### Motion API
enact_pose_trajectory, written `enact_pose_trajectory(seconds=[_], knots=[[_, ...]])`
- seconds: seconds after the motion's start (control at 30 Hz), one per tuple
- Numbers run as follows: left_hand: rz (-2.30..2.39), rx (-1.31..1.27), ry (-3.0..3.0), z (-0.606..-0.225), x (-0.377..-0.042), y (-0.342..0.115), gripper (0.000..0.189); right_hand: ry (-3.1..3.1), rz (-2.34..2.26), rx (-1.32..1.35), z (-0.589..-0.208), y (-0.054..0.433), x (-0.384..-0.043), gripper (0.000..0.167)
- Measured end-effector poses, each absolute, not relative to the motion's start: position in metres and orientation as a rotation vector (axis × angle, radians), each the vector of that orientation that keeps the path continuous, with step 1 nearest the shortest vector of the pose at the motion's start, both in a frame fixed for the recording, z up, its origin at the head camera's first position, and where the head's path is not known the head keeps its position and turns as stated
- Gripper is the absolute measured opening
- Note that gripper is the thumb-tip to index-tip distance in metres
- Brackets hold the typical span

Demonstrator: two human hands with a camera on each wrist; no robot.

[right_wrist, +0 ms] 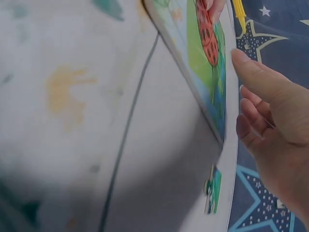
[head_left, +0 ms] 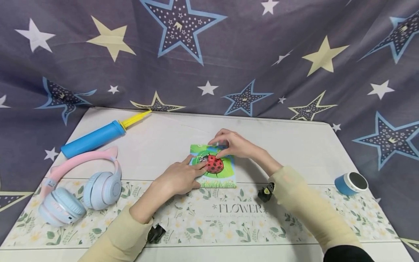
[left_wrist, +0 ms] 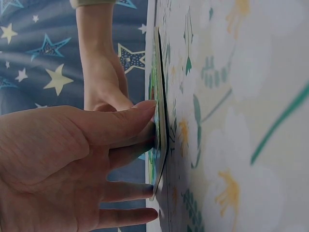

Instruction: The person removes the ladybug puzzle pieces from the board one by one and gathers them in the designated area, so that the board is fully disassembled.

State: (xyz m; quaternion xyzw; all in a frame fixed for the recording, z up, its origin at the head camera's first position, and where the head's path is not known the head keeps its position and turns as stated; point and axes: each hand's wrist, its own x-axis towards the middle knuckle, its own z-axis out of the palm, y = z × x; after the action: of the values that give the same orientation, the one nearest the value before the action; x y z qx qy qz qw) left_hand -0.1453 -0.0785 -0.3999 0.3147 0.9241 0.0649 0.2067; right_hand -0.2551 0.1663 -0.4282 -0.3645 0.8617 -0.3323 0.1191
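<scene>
A square picture board [head_left: 230, 171] with a red ladybug on green leaves lies flat near the middle of the table. My left hand [head_left: 181, 176] rests on its left side with fingers stretched out; in the left wrist view the thumb [left_wrist: 140, 111] touches the board by its near edge. Over the far right corner hovers my right hand [head_left: 237, 143], thumb apart from its loosely bent fingers [right_wrist: 256, 108], nothing visible between them. A small flat green piece [right_wrist: 212, 191] lies beside the board's corner in the right wrist view; the hand mostly covers that area in the head view.
Pink and blue headphones [head_left: 101, 191] lie at the left, with a blue hand pump [head_left: 93, 140] with a yellow nozzle behind them. At the right stands a blue cylinder [head_left: 345, 185] with a dark top. A star-patterned cloth [head_left: 183, 80] hangs behind the table.
</scene>
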Motion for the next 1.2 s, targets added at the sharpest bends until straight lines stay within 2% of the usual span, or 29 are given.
enact_pose_trajectory(seconds=[0.5, 0.77, 1.2], knots=[[0.194, 0.891, 2.59, -0.4, -0.146, -0.079, 0.057, 2.429, -0.678, -1.096, -0.425, 0.147, -0.268, 0.053], [0.202, 0.897, 2.587, -0.402, -0.146, -0.079, 0.058, 2.408, -0.62, -1.062, -0.422, 0.144, -0.27, 0.042], [0.209, 0.891, 2.6, -0.402, -0.146, -0.078, 0.057, 2.391, -0.539, -1.065, -0.418, 0.138, -0.269, 0.037]])
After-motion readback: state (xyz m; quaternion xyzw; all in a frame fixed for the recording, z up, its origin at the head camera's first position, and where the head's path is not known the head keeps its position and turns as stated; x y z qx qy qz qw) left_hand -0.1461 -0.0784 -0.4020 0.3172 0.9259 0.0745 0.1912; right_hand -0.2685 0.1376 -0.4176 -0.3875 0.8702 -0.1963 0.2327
